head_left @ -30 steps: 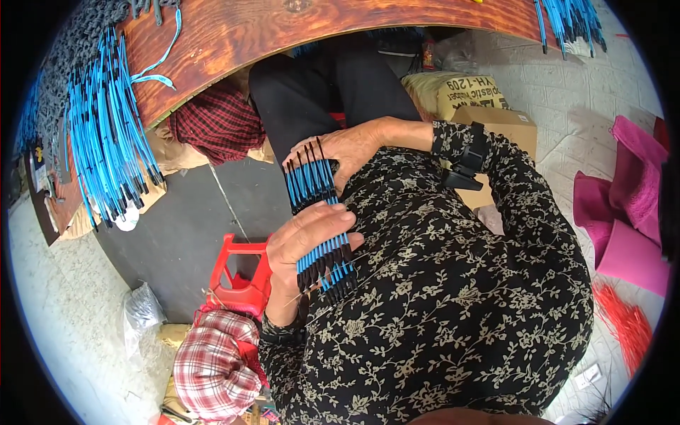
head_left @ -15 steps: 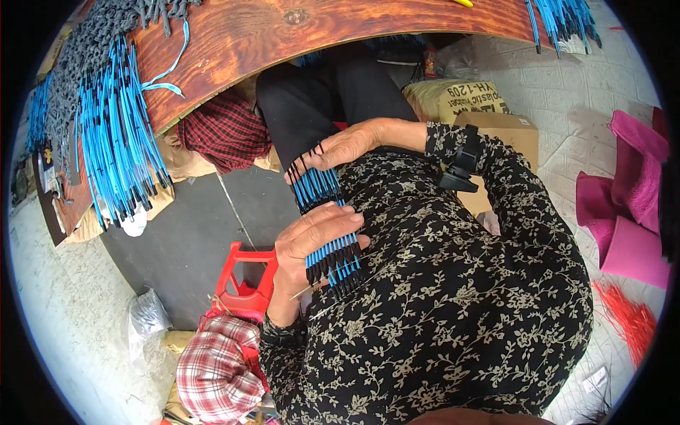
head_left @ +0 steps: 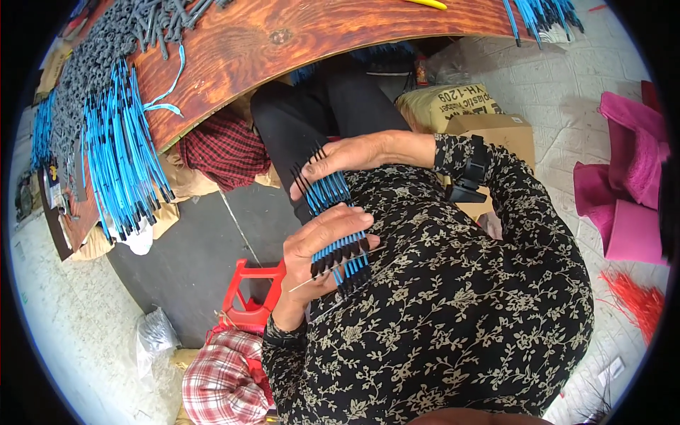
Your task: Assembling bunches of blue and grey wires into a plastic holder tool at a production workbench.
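Note:
A flat row of blue cords with black tips [head_left: 328, 188] lies across both my hands above my lap. My left hand [head_left: 312, 241] is closed around its lower part, fingers on top, with black ends poking out below them. A thin pale rod [head_left: 302, 285] crosses the row near those ends. At the upper end my right hand [head_left: 347, 157] grips the same cords, thumb on top. Several thin black tips stick out past that thumb. The fingers beneath the row are hidden.
Ahead is a wooden table [head_left: 241, 53] with heaped grey pieces [head_left: 106, 53] and blue cords [head_left: 120, 156] hanging off its edge. A red stool [head_left: 251, 290] stands left, beside a plaid cloth [head_left: 223, 379]. A sack [head_left: 453, 103], cardboard box [head_left: 506, 134] and pink cloth [head_left: 630, 177] are right.
My right thumb and fingers have shifted on the cords, and the black tips there now stand up more. At the lower end the black ends are spread further apart. The view has shifted slightly.

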`<state>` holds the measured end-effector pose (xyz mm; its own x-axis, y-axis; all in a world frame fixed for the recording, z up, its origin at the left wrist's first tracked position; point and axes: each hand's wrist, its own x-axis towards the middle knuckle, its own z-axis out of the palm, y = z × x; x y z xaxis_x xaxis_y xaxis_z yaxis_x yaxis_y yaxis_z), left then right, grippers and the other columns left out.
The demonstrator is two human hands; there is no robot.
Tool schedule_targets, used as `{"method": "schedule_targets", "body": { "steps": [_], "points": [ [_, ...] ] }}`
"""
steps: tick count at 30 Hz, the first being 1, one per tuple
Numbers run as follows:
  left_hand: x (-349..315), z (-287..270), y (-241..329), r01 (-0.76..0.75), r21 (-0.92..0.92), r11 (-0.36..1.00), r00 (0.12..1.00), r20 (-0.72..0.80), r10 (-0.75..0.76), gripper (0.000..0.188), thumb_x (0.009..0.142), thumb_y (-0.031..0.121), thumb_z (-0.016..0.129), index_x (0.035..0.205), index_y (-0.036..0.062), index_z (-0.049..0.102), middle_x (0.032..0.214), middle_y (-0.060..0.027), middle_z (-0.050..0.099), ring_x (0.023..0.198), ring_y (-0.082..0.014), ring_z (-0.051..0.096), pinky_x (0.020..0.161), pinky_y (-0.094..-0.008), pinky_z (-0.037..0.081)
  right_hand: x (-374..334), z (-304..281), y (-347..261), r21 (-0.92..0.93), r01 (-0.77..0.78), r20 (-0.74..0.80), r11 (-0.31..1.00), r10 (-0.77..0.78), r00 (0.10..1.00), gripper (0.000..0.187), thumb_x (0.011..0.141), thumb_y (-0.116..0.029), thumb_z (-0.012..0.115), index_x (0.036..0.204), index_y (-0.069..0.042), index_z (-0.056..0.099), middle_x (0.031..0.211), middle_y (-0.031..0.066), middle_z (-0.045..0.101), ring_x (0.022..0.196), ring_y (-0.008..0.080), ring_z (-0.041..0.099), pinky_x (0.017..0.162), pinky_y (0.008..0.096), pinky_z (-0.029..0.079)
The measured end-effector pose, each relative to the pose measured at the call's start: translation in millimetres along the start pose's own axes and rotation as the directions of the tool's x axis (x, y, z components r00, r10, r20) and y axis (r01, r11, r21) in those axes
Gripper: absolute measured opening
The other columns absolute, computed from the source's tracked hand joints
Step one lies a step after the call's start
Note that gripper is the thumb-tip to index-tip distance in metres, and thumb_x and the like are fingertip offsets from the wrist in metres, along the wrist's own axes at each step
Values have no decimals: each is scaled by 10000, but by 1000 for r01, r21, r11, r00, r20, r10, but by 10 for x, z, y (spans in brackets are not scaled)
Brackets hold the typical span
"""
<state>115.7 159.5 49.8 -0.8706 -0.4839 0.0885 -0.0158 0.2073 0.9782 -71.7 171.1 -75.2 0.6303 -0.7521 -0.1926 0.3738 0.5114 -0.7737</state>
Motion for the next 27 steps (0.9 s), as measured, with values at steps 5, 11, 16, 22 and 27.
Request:
{"method": "schedule_targets", "body": {
  "steps": [5, 11, 16, 22, 27],
  "points": [
    [58, -34, -25, 24, -69, 997, 985, 174, -12, 270, 733, 56, 772, 993, 11, 710, 987, -92, 713, 1039, -270, 657, 944, -395, 507, -60, 93, 47, 166, -25, -68, 986, 37, 997, 490, 943, -442, 583, 1137, -2, 671, 1124, 64, 664, 1088, 163, 568, 971, 312, 409],
    [64, -70, -81, 45, -54, 998, 960, 279, -28, 295, 876, 270, 644, 1000, 15, 727, 1048, -92, 692, 1110, -265, 604, 1009, -415, 445, -26, 78, 51, 212, -83, -41, 974, 94, 995, 393, 940, -322, 602, 1124, 17, 675, 1167, 133, 666, 1116, 203, 574, 1011, 342, 406],
    [133, -168, -75, 41, -136, 990, 910, 414, 19, 297, 742, 92, 673, 1031, 72, 739, 1169, -93, 647, 1148, -316, 547, 985, -464, 421, -15, 78, 73, 293, -107, -52, 950, 128, 990, 330, 929, -275, 621, 1055, 18, 704, 1095, 111, 695, 1027, 178, 609, 946, 308, 442],
    [195, -245, -146, 9, -272, 962, 841, 523, 140, 349, 713, 49, 639, 1049, 71, 730, 1216, -143, 619, 1231, -387, 443, 1007, -522, 354, -9, 65, 88, 284, -99, -29, 954, 111, 993, 294, 913, -217, 632, 1046, 37, 699, 1125, 136, 688, 1066, 195, 602, 991, 329, 426],
    [98, -227, -221, 9, -426, 905, 859, 467, 212, 327, 736, 4, 562, 1018, 51, 721, 1186, -187, 628, 1216, -403, 448, 1043, -567, 282, -17, 72, 123, 277, -121, -23, 953, 132, 991, 301, 899, -214, 643, 1048, 42, 696, 1119, 142, 690, 1066, 195, 609, 980, 325, 441]
  ]
}}
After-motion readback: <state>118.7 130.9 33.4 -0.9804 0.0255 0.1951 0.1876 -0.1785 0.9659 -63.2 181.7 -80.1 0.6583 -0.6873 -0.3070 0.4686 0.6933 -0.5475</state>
